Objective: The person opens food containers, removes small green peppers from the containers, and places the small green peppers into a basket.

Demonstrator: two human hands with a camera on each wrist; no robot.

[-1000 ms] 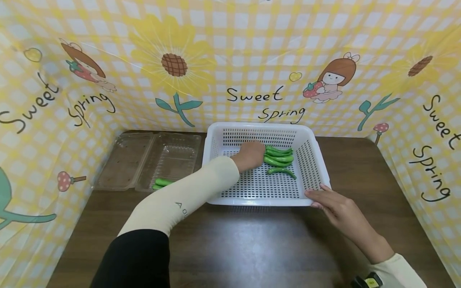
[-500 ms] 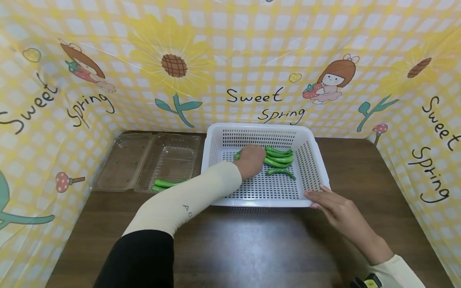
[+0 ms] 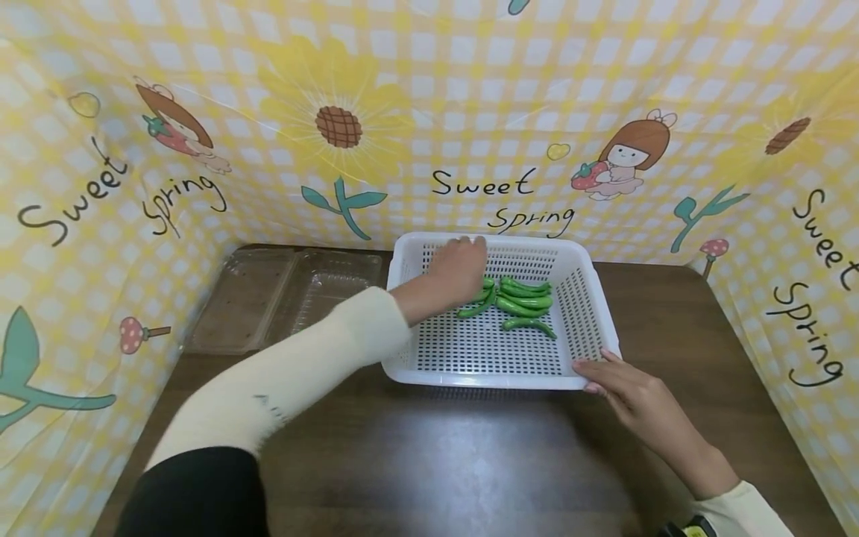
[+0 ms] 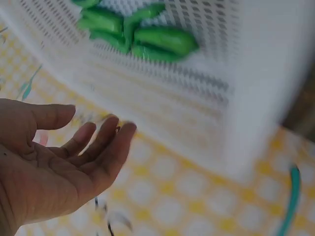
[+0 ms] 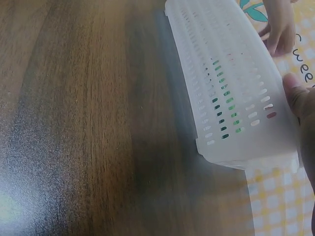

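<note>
A white perforated plastic basket (image 3: 496,378) holds several green chili peppers (image 3: 526,302), lying in two bunches with one pepper apart nearer the front. My left hand (image 3: 456,268) hovers over the basket's back left part, beside the peppers. In the left wrist view the left hand (image 4: 64,167) has relaxed fingers and holds nothing; the peppers (image 4: 162,42) lie away from it. My right hand (image 3: 637,391) grips the basket's front right corner. The right wrist view shows its thumb (image 5: 294,91) on the rim of the basket (image 5: 246,142).
Left of the basket lies an opened clear plastic clamshell box (image 3: 235,298), its near part hidden by my left sleeve (image 3: 282,388). Both stand on a dark wooden table (image 3: 429,462). A yellow checked cloth (image 3: 416,134) closes off the back and both sides.
My left hand has let go of the peppers and risen toward the basket's back left, uncovering a second bunch. The right hand stays on the corner. The view has shifted slightly.
</note>
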